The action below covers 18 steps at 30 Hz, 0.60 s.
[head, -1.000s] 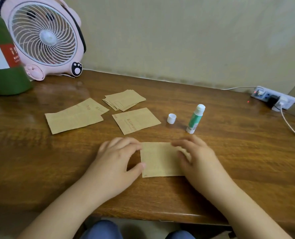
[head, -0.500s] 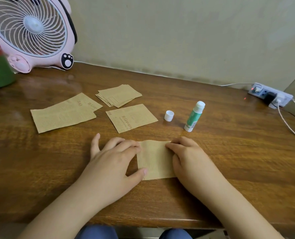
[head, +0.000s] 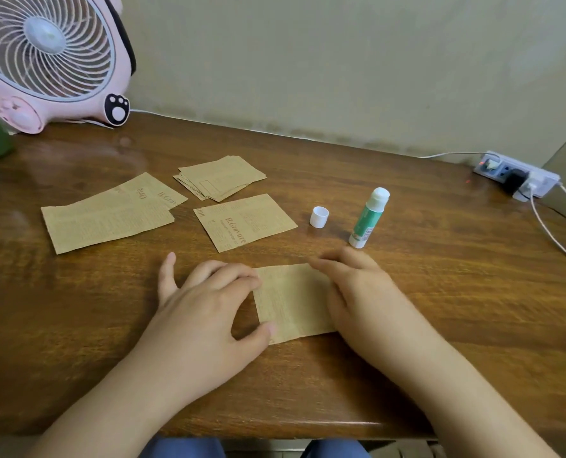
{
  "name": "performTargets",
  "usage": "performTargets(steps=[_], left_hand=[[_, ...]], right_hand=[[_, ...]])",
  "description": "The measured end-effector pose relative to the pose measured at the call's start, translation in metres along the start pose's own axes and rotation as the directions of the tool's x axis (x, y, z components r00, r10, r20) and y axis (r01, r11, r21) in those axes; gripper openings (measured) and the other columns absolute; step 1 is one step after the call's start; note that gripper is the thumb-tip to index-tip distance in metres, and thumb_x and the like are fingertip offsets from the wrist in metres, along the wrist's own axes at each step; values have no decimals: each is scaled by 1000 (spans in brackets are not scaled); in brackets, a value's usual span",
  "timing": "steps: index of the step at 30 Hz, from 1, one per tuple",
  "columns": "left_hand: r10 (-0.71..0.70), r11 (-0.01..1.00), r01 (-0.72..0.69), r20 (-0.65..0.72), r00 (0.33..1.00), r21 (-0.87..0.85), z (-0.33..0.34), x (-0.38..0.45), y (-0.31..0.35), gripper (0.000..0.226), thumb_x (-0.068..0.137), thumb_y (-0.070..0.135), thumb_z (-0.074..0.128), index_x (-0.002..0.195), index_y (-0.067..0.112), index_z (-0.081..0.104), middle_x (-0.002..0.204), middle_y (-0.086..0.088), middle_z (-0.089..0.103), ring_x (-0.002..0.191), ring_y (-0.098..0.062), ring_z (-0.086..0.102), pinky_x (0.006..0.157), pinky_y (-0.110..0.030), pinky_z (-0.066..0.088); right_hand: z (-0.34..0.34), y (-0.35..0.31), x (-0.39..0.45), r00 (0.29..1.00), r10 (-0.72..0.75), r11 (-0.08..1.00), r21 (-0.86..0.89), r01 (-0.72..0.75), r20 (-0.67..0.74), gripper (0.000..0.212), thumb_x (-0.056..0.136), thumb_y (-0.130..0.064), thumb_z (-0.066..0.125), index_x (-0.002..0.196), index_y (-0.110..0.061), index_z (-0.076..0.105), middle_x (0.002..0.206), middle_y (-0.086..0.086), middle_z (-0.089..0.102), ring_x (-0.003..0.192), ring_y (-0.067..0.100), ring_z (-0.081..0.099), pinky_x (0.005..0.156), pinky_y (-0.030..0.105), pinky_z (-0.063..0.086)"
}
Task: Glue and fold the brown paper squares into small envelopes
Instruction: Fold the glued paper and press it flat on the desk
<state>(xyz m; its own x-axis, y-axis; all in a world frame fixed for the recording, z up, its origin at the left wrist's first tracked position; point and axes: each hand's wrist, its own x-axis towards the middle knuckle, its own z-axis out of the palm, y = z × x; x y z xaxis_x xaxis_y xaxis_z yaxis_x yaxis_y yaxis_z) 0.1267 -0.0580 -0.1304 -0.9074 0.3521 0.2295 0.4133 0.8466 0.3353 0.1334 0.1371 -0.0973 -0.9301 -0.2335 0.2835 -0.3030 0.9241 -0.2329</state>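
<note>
Folded brown paper piece (head: 293,302) flat on the wooden table (head: 440,292), lower centre of frame, between both hands. Left hand (head: 205,302) curled at its left edge, thumb tip touching the lower-left corner, fingertips on the upper-left edge. Right hand (head: 357,292) laid over the right edge, fingers fairly straight and blurred, apparently pressing. Likely step: setting the fold. Best done by pinning the left edge, sweeping firmly along the crease, checking edges line up before glue grabs. Uncapped green-and-white glue stick (head: 369,218) upright just above right hand, easy to knock over; small white cap (head: 319,217) beside it. Flat printed brown sheets (head: 242,221) and small stack (head: 220,176) upper centre.
</note>
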Motion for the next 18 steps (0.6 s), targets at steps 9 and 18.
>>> performTargets(steps=[9,18], left_hand=[[-40,999,39,54,998,12,-6,-2,-1,85,61,77,11,131,45,45,122,42,28,126,15,11,109,-47,-22],[-42,999,42,42,998,3,-4,-3,-1,78,63,75,16,126,44,49,125,39,34,124,14,13,110,-49,-17]], right_hand=[[5,15,-5,996,7,999,41,-11,90,50,87,3,38,127,-19,59,127,-8,52,121,12,43,89,-2,19],[24,-22,10,979,-148,987,74,139,138,52,86,-27,31,133,-16,51,128,-1,51,116,16,42,92,11,24]])
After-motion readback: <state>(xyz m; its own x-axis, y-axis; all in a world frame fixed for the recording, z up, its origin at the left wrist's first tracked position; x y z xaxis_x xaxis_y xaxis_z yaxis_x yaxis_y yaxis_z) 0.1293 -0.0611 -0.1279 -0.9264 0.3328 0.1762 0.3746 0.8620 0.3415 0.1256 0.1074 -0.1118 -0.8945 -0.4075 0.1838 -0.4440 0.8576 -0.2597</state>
